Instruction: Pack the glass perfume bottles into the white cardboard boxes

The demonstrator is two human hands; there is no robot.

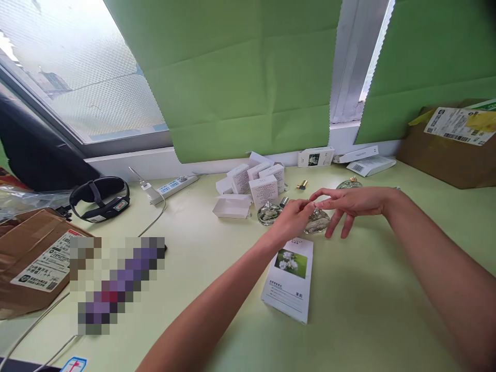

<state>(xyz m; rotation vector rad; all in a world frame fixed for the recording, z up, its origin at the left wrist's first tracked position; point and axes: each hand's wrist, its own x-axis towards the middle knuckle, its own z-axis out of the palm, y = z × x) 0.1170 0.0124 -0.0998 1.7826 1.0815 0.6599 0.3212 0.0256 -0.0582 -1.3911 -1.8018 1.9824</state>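
My left hand point(295, 219) is closed, its fingertips at the neck of a clear glass perfume bottle point(318, 223) standing on the table. Over the same neck, my right hand point(351, 204) brings thumb and forefinger together, while its other fingers hang apart. Whatever lies between those two fingertips is hidden. Left of my left hand is a second glass bottle point(268, 214), with a dark shiny cap point(284, 201) close by. Another bottle point(349, 183) shows partly behind my right hand. Below my hands lies a white box point(290, 281) with a white-flower picture.
Several small white cartons point(264, 191) stand behind an open white tray point(231, 206). A gold cap point(303, 185) lies further back. Flattened white boxes point(370, 163) rest by the wall. Cardboard boxes point(449, 155) flank the table; a power strip point(174, 187) and black headband point(101, 200) are left.
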